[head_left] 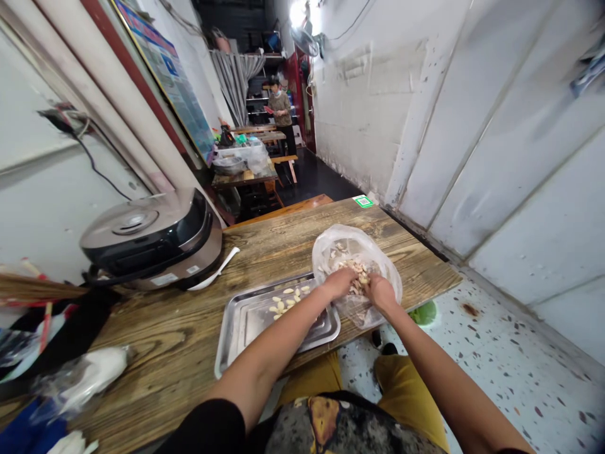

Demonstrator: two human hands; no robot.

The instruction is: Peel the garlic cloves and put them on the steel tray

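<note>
A clear plastic bag (331,239) lies gaping on the table's near right edge, with garlic cloves and loose papery skins (355,268) inside. My left hand (342,282) reaches into it from the left, its fingers bent down among the garlic. From the right, my right hand (380,292) dips into the same pile with curled fingers close to a pale clove. What either set of fingertips pinches is hidden in the garlic. Under my left forearm sits a metal tray (239,315), where several peeled garlic cloves (282,305) lie scattered.
On the wooden table (179,340) stand a rice cooker (151,236) and a white spoon (220,268). A plastic-wrapped white bundle (99,372) lies at left. Beyond are another cluttered table (243,180) and a standing person (280,110). A wall (425,126) runs along the right.
</note>
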